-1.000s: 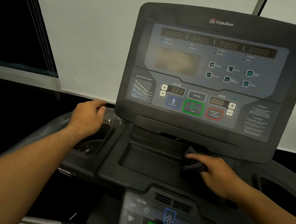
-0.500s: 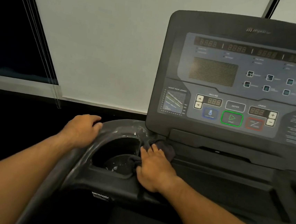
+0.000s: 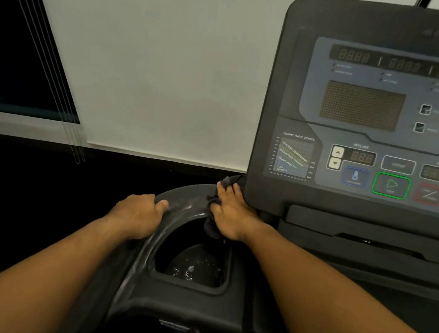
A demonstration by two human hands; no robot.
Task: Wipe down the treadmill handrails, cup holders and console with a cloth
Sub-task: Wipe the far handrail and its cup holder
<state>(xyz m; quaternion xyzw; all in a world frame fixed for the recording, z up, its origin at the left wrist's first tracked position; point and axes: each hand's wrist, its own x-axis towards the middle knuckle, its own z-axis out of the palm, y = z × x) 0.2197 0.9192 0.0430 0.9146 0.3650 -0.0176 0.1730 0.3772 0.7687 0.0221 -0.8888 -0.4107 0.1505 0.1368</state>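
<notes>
At the lower left corner of the console (image 3: 365,113), pressing a dark cloth (image 3: 213,228) down with the right hand (image 3: 231,215). Lies flat on it, fingers stretched forward and close together, tips reaching the console's edge; not clenched round the cloth as far as can be seen. Bunched under the palm, with one end poking out beyond the fingertips against the console and the other end hanging over the inner wall of the cup holder (image 3: 188,286). Gripping the curved glossy handrail (image 3: 183,197) with the left hand (image 3: 138,215), just left of the cloth: fingers curled over the outer edge, thumb laid on top. Hands near each other but not touching, parted by a short stretch of bare rail. Between the forearms, looking down into the deep dark cup holder, with a few bright glints at its bottom; cannot tell whether wet or merely shiny. On the console face: dim digit displays (image 3: 353,55), a heart rate zones chart (image 3: 293,157), a green-ringed start button (image 3: 391,185). Behind, a pale roller blind (image 3: 155,66) with thin cords (image 3: 49,56) hanging at its left, across a dark window (image 3: 10,39).
</notes>
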